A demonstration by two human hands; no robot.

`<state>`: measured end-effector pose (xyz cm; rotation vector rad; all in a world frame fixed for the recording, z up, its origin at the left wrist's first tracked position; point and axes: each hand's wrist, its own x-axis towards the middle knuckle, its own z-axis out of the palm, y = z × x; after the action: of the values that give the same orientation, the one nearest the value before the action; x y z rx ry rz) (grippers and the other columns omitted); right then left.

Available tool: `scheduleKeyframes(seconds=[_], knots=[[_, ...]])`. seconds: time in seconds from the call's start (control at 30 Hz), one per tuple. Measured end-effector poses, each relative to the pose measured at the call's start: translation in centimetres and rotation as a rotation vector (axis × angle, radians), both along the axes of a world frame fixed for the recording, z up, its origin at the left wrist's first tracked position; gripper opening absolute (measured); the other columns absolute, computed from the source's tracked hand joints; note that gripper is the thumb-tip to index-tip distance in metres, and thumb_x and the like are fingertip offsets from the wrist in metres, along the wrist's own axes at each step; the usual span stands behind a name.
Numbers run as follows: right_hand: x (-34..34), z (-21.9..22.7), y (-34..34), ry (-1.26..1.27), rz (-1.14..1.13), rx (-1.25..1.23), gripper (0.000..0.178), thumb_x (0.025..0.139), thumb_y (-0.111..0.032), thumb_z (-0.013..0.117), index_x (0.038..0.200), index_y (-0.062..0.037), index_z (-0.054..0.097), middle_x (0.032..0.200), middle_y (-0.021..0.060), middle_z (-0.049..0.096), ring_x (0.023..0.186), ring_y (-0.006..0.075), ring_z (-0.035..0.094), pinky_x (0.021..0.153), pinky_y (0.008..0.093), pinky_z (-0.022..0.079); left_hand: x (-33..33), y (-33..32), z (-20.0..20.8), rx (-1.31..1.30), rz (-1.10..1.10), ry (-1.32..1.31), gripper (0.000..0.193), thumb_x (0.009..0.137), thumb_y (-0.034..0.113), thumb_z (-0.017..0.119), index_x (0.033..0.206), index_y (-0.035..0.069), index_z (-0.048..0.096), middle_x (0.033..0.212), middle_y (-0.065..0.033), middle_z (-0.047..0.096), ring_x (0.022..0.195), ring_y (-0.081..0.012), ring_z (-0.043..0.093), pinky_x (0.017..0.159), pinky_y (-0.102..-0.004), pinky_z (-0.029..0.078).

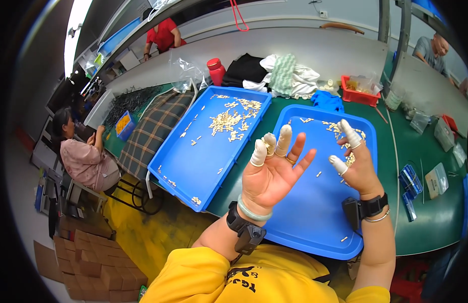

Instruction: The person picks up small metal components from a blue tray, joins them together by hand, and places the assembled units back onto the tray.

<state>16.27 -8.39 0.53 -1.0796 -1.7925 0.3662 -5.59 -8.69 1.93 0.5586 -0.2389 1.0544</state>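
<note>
My left hand (pixel 269 174) is raised palm up over the left edge of the near blue tray (pixel 294 222). Its fingers are spread, with white finger cots (pixel 258 153) on the thumb and two fingers; I make out nothing gripped in it. My right hand (pixel 357 164) hovers at that tray's right side, thumb and index finger apart, both in white cots. Beside and behind its fingers lie small brass-coloured pieces (pixel 350 159), partly hidden by the hand. A single small piece (pixel 344 239) lies near the tray's front edge.
Left of me a second blue tray (pixel 193 151) holds a heap of brass-coloured pieces (pixel 226 122). Behind stand a red jar (pixel 215 71), cloths (pixel 284 76) and a red bin (pixel 361 91). Blue plastic holders (pixel 410 182) lie right. A person (pixel 87 151) sits left; others are behind the partition.
</note>
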Motion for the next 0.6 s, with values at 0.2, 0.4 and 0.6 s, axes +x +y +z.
scheduleKeyframes(seconds=[0.2,0.4,0.6], knots=[[0.3,-0.3,0.6,-0.013,-0.004,0.009,0.079,0.066,-0.008,0.073,0.137,-0.0111,0.038,0.114,0.0090,0.055,0.086,0.0175,0.054,0.066,0.0271,0.045,-1.4,0.3,0.3,-0.070,0.057,-0.147,0.019,0.089,0.033,0.054,0.102,0.024,0.065,0.129,0.0034,0.051,0.129,-0.0201,0.034,0.111,-0.0477,0.016],[-0.1,-0.1,0.2,-0.017,-0.015,-0.002,0.078,0.066,-0.007,0.072,0.137,-0.0108,0.038,0.111,0.0085,0.056,0.085,0.0175,0.053,0.066,0.0271,0.045,-2.5,0.1,0.4,-0.108,0.102,-0.200,0.018,0.088,0.033,0.055,0.101,0.025,0.066,0.129,0.0038,0.052,0.129,-0.0206,0.034,0.111,-0.0472,0.016],[-0.1,-0.1,0.2,-0.007,-0.009,-0.002,0.078,0.066,-0.006,0.072,0.137,-0.0099,0.038,0.110,0.0083,0.056,0.086,0.0178,0.053,0.067,0.0274,0.044,-3.1,0.4,0.4,-0.141,0.164,-0.188,0.018,0.088,0.032,0.056,0.099,0.025,0.067,0.128,0.0031,0.052,0.128,-0.0220,0.035,0.111,-0.0468,0.018]])
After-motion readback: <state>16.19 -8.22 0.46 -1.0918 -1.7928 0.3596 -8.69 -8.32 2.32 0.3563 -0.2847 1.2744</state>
